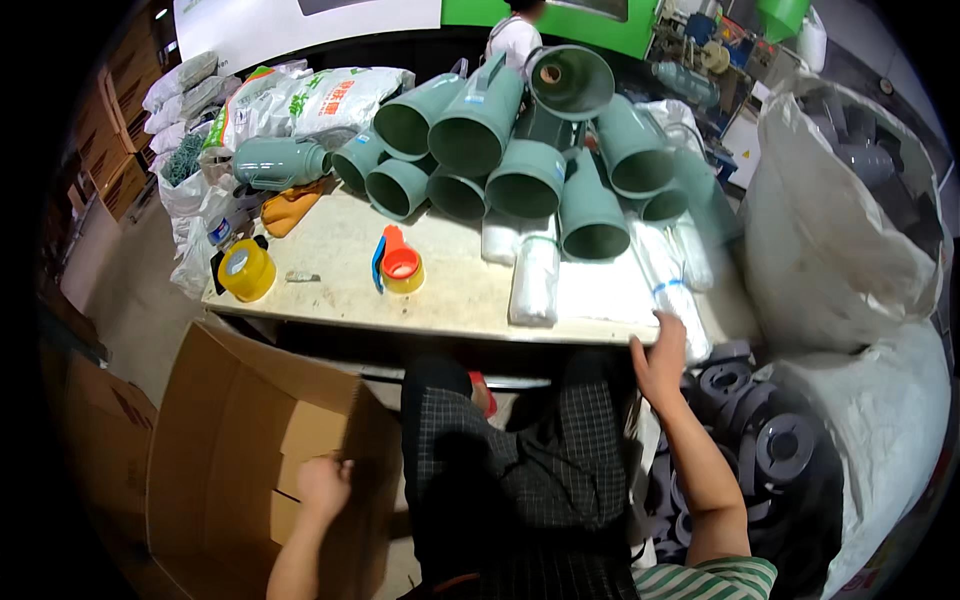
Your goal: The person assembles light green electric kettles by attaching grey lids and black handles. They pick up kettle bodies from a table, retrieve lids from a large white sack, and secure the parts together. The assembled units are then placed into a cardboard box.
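My left hand (325, 485) is over the open cardboard box (250, 345), near its right wall. Its fingers are curled closed, and whatever they may hold is hidden. By the table's front edge is my right hand (662, 360), thumb and fingers apart, with nothing seen in it. Its fingertips are close to a bundle of clear plastic bags (680, 305) tied with a blue band; I cannot tell whether they touch. Beyond, several green plastic jug-shaped shells (475, 125) lie stacked on their sides, wide mouths toward me. A second wrapped plastic bundle (537, 280) lies before them.
The table (460, 280) also bears a red tape dispenser (400, 262), a yellow tape roll (247, 270) and an orange glove (290, 208). Grey flanged parts (785, 447) and a big white sack (830, 230) stand at right. A person (515, 35) is behind the table.
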The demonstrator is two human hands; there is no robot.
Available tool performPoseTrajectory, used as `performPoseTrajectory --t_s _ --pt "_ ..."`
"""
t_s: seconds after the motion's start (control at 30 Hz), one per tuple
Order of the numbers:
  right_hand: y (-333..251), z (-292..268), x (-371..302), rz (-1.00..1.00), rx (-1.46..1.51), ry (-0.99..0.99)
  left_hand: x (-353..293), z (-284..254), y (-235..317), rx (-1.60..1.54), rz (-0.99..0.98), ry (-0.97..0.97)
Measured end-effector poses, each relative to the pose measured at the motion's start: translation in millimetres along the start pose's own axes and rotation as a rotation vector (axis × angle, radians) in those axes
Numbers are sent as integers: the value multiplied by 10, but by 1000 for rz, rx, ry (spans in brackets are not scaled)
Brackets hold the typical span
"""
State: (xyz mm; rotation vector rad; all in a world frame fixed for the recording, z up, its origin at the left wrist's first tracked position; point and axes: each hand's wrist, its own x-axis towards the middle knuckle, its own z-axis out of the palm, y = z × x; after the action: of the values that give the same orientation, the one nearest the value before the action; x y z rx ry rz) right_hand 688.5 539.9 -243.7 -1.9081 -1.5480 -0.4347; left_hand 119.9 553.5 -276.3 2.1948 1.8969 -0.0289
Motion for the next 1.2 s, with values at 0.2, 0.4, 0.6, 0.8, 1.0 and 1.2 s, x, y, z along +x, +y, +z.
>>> performPoseTrajectory --t_s 0.2,0.4,0.6,0.8,1.0,1.2 --pt "-809 830 2302 -343 147 234 624 445 1126 -198 36 77" --pt "-480 1587 4027 -220 -226 77 770 543 1236 -244 -30 53" --pt "-330 380 3391 -430 126 730 738 300 1086 -355 53 263" --pt "-228 -1680 2180 -645 194 825 1343 -479 1824 -529 545 598" --pt "-9 -643 1614 -184 1572 133 1444 -1069 3234 -1179 1004 734" --pt "-11 603 2 743 1509 -170 1977 80 2885 -1281 734 -326"
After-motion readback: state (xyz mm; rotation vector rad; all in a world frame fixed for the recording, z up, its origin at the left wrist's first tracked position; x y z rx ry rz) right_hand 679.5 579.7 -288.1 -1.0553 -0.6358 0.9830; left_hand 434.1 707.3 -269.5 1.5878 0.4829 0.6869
